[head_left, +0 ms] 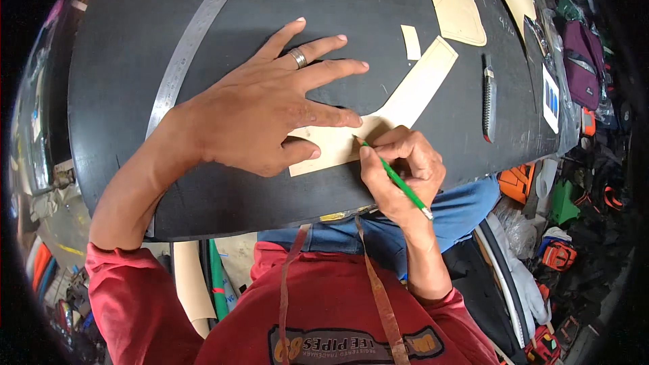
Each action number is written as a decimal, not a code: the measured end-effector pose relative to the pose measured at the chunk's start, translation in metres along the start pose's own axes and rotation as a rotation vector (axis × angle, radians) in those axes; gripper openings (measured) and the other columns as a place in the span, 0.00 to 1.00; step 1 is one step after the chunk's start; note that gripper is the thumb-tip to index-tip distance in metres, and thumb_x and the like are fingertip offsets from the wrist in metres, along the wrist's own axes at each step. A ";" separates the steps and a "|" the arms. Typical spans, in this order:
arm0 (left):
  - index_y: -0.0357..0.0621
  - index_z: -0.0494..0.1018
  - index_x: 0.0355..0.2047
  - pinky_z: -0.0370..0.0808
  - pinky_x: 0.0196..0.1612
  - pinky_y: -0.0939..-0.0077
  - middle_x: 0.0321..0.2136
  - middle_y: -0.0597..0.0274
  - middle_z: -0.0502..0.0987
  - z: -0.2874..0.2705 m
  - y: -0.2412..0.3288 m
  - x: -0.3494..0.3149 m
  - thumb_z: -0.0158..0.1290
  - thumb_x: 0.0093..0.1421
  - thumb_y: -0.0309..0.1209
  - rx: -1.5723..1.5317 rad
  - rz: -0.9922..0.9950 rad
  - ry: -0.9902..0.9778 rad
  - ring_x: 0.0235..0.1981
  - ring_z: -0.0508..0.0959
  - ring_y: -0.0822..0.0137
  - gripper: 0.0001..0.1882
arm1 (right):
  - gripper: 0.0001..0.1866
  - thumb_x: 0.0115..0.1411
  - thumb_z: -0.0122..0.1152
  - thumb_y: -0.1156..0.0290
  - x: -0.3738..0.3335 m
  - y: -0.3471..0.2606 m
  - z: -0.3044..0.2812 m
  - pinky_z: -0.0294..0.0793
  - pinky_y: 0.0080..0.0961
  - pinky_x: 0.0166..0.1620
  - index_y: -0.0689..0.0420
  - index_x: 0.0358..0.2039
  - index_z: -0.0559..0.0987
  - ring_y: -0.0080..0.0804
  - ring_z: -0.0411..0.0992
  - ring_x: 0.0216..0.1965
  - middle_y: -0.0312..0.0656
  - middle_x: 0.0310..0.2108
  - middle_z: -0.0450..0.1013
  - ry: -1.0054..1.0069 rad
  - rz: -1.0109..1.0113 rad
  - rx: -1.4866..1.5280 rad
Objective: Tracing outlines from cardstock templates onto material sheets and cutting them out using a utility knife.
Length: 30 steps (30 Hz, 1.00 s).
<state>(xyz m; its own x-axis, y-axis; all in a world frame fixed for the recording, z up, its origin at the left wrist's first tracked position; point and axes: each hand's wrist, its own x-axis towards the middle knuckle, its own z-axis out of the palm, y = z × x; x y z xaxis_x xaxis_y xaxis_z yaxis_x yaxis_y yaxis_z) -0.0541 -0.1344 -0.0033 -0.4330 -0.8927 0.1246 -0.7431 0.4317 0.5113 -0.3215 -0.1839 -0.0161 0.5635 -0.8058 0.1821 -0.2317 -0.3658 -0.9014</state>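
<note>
A cream-coloured card pattern piece (419,84) with an angled arm lies flat on the black table. My left hand (270,105) rests over its left part with the fingers spread, thumb and index finger pressing on the card; a ring circles one finger. Part of the piece is hidden under that hand. In my right hand (405,169) a green pencil (402,186) is gripped, its tip at the card just right of my left thumb and index finger. The pencil's white eraser end points down toward me.
A long steel ruler (186,54) lies left of my left hand. Right of the card is a utility knife (489,98). A small card strip (410,42) and larger card pieces (454,3) sit farther back. Bags, including a purple one (583,64), crowd the floor at right.
</note>
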 end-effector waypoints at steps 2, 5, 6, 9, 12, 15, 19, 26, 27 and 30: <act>0.66 0.84 0.57 0.37 0.82 0.32 0.78 0.60 0.60 0.003 0.002 0.000 0.67 0.54 0.36 0.013 0.003 0.016 0.82 0.51 0.48 0.28 | 0.11 0.58 0.74 0.85 -0.001 0.004 0.000 0.67 0.16 0.28 0.59 0.29 0.79 0.15 0.72 0.26 0.38 0.29 0.80 -0.015 -0.046 0.005; 0.67 0.84 0.57 0.37 0.82 0.32 0.78 0.60 0.60 0.008 0.003 -0.001 0.66 0.55 0.36 0.023 0.004 0.034 0.82 0.50 0.47 0.27 | 0.10 0.57 0.75 0.85 -0.002 0.007 0.002 0.69 0.17 0.28 0.60 0.29 0.79 0.17 0.73 0.26 0.39 0.28 0.80 -0.032 -0.092 0.031; 0.67 0.84 0.58 0.37 0.82 0.31 0.78 0.59 0.60 0.009 0.002 -0.002 0.65 0.56 0.37 0.037 0.013 0.041 0.82 0.50 0.47 0.26 | 0.11 0.57 0.75 0.85 -0.003 0.006 0.003 0.69 0.17 0.28 0.60 0.28 0.79 0.18 0.74 0.26 0.40 0.27 0.80 -0.045 -0.103 0.003; 0.67 0.84 0.58 0.37 0.82 0.31 0.78 0.59 0.61 0.009 0.001 -0.004 0.63 0.57 0.39 0.059 0.028 0.048 0.82 0.50 0.47 0.26 | 0.11 0.56 0.75 0.85 -0.002 0.005 0.005 0.70 0.19 0.28 0.61 0.27 0.78 0.20 0.75 0.25 0.40 0.26 0.80 -0.047 -0.133 -0.031; 0.67 0.84 0.59 0.37 0.81 0.31 0.78 0.59 0.60 0.010 -0.002 -0.003 0.61 0.58 0.39 0.092 0.036 0.048 0.82 0.50 0.46 0.26 | 0.12 0.56 0.75 0.85 0.000 -0.001 0.008 0.69 0.20 0.28 0.60 0.26 0.77 0.20 0.73 0.25 0.39 0.26 0.79 -0.027 -0.098 -0.017; 0.68 0.83 0.60 0.37 0.81 0.30 0.78 0.58 0.60 0.003 -0.001 0.000 0.61 0.57 0.40 0.109 0.046 0.024 0.82 0.50 0.46 0.28 | 0.12 0.57 0.74 0.84 0.002 -0.003 0.010 0.67 0.20 0.28 0.60 0.25 0.77 0.18 0.69 0.23 0.36 0.23 0.75 -0.014 -0.105 -0.001; 0.67 0.83 0.61 0.37 0.81 0.29 0.79 0.58 0.60 -0.002 -0.001 0.003 0.63 0.55 0.41 0.127 0.051 -0.001 0.82 0.51 0.44 0.30 | 0.12 0.58 0.73 0.84 0.001 0.005 0.008 0.66 0.20 0.28 0.60 0.25 0.76 0.17 0.68 0.24 0.35 0.23 0.73 -0.027 -0.072 -0.005; 0.67 0.82 0.61 0.38 0.80 0.29 0.79 0.57 0.59 -0.009 0.011 0.007 0.66 0.52 0.40 0.085 0.002 -0.076 0.81 0.50 0.41 0.32 | 0.15 0.58 0.75 0.79 -0.002 0.002 0.004 0.65 0.24 0.24 0.57 0.24 0.74 0.21 0.68 0.19 0.35 0.21 0.73 -0.033 -0.136 -0.002; 0.68 0.82 0.62 0.38 0.80 0.29 0.79 0.57 0.59 -0.008 0.012 0.008 0.68 0.52 0.42 0.087 -0.004 -0.086 0.81 0.50 0.41 0.32 | 0.14 0.58 0.75 0.79 -0.004 0.004 0.003 0.65 0.25 0.23 0.57 0.24 0.74 0.22 0.68 0.19 0.36 0.21 0.73 -0.025 -0.155 -0.001; 0.69 0.82 0.62 0.37 0.80 0.30 0.79 0.58 0.59 -0.009 0.015 0.010 0.70 0.52 0.45 0.078 -0.014 -0.099 0.81 0.50 0.41 0.33 | 0.13 0.57 0.74 0.81 -0.003 0.006 0.003 0.66 0.25 0.24 0.58 0.25 0.75 0.23 0.70 0.20 0.37 0.23 0.75 -0.030 -0.163 0.014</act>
<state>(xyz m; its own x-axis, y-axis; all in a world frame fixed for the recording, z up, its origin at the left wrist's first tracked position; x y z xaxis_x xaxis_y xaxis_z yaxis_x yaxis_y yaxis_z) -0.0648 -0.1381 0.0136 -0.4679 -0.8832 0.0317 -0.7849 0.4318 0.4444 -0.3226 -0.1821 -0.0230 0.6164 -0.7218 0.3145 -0.1244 -0.4837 -0.8663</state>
